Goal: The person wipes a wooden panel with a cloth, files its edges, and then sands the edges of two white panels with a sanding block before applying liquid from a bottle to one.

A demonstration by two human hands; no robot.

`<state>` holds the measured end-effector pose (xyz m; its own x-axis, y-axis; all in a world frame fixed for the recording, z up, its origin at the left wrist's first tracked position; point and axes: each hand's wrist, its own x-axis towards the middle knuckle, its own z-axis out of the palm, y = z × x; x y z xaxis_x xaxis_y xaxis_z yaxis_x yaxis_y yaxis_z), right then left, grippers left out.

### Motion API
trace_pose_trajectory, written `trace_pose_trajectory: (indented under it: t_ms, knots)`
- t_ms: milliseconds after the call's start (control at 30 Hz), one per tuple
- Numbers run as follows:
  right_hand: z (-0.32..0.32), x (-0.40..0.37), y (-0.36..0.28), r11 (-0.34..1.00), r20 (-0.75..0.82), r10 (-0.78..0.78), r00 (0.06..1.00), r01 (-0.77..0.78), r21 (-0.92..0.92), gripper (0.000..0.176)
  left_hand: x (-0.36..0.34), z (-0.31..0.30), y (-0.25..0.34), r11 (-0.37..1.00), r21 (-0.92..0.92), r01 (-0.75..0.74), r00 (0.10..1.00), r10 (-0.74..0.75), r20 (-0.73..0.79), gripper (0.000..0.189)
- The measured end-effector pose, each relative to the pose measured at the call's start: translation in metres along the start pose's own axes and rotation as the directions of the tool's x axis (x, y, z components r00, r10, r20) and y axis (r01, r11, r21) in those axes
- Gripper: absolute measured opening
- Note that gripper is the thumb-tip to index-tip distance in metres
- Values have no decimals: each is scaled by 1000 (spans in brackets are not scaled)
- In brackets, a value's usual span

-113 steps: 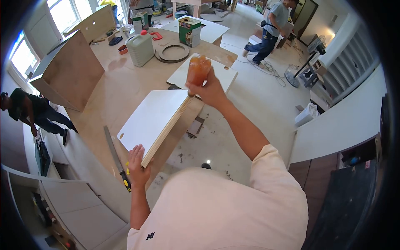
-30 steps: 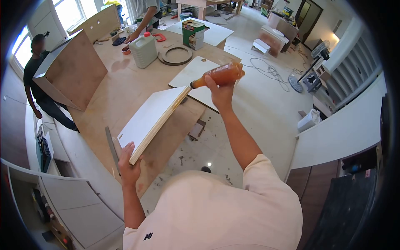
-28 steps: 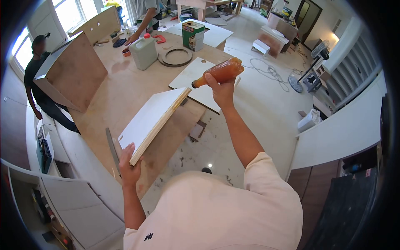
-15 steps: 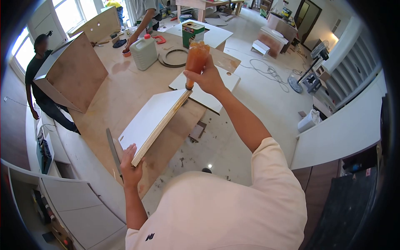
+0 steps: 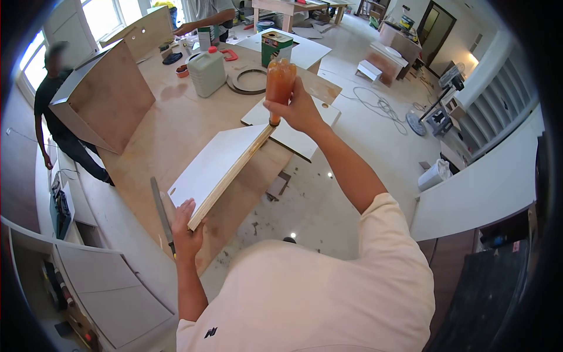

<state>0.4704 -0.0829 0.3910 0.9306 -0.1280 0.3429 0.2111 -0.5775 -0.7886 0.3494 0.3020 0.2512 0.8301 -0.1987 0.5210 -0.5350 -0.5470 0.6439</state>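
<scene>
My right hand (image 5: 296, 108) is wrapped round an upside-down bottle of orange-brown glue (image 5: 280, 82). Its nozzle is at the far end of the raw wood edge of a white panel (image 5: 214, 158). At the panel's near corner, my left hand (image 5: 186, 232) grips the board, fingers on the white face. A handsaw (image 5: 160, 208) lies on the plywood table just left of that hand. Beneath the far end of the panel rests another white board (image 5: 305, 135) with a round hole.
On the plywood table (image 5: 141, 158) stand a white jerrycan (image 5: 206, 73), a green tin (image 5: 275, 48), a coil of edging (image 5: 246, 82) and a wooden box (image 5: 108, 97). One person (image 5: 64, 117) stands at left, another (image 5: 202, 17) beyond the table. A fan (image 5: 417, 120) and cable (image 5: 378, 102) are at right.
My view has shifted slightly. The bottle's nozzle stays at the panel's far end. Across the table, the person's hand has drawn back from the small orange container.
</scene>
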Motion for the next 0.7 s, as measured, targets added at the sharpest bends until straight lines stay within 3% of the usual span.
trace_pose_trajectory:
  t_ms: [100,233,333,433,533,700]
  knots:
    - [18,8,22,986,-53,-79,995,86,140,87,1,0,0,1000,14,-10,1000,10,8,48]
    - [10,-10,-13,997,86,-75,994,74,15,86,1,-2,-1,1000,2,-6,1000,6,11,47]
    - [9,3,-1,998,10,-23,1000,23,54,86,1,-1,-1,999,28,-26,1000,26,2,49]
    - [27,-7,-6,974,-37,-139,990,143,176,84,2,-2,0,999,35,-31,1000,31,-7,49]
    - [28,-27,-37,993,142,-101,985,91,77,82,3,-2,-1,999,24,-41,999,42,-6,48]
    - [27,-9,-20,993,64,-83,995,77,90,80,3,-1,-2,1000,8,-7,1000,7,-9,47]
